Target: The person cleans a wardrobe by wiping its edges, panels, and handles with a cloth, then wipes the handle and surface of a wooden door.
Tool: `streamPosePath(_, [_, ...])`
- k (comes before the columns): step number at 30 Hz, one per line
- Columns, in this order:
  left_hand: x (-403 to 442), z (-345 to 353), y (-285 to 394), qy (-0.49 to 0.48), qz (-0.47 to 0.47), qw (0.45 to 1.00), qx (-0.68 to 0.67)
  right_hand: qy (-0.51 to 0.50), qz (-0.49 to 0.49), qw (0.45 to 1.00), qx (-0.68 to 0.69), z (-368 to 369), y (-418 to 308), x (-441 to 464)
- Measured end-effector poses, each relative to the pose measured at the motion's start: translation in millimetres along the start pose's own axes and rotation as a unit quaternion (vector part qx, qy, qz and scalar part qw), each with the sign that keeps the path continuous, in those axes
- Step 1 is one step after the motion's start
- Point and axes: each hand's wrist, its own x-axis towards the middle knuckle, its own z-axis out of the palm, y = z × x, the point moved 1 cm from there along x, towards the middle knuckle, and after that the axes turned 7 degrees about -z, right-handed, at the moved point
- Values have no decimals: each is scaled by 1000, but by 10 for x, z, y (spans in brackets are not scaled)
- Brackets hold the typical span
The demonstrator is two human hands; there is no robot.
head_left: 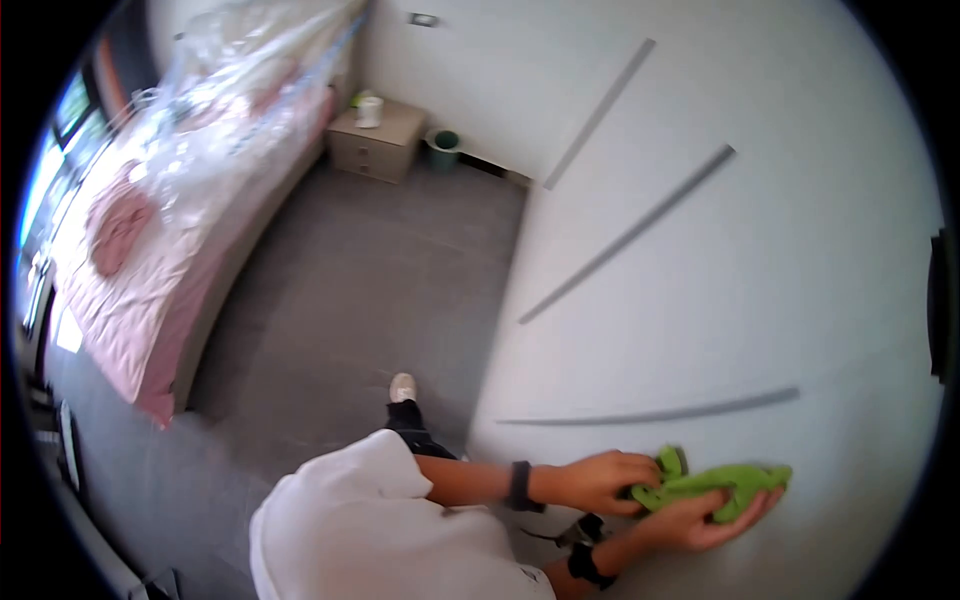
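Left hand (595,482) and right hand (688,525) both grasp the cloth (742,485) — just below the lowest strip (650,415), as I see it on my feed — so I judge the step is bunching or folding it, and the next move calls for an even hold.

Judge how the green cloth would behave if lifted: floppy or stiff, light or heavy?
The green cloth would likely sag, since it bunches into soft folds at the left hand and right hand. It is probably light unless wet, being a small crumpled piece. Rolling seems unlikely, given its irregular shape.
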Motion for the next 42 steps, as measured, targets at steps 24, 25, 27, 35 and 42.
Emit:
streamPosePath(24, [993,-2508,-792,106,-11,990,91,-46,-99,993,-34,2593,288,-292])
streamPosePath(25, [987,-2523,-847,102,-35,990,95,-53,-112,992,-13,2704,279,-253])
streamPosePath(27, [980,-2550,-978,89,-72,990,86,-79,-113,990,21,2879,348,-193])
streamPosePath(35, [1262,-3200,-1555,9,-108,987,118,-129,-195,969,-79,3549,719,-305])
streamPosePath(42, [2123,-4136,-2025,18,-139,981,133,-7,-253,950,-185,4662,712,-165])
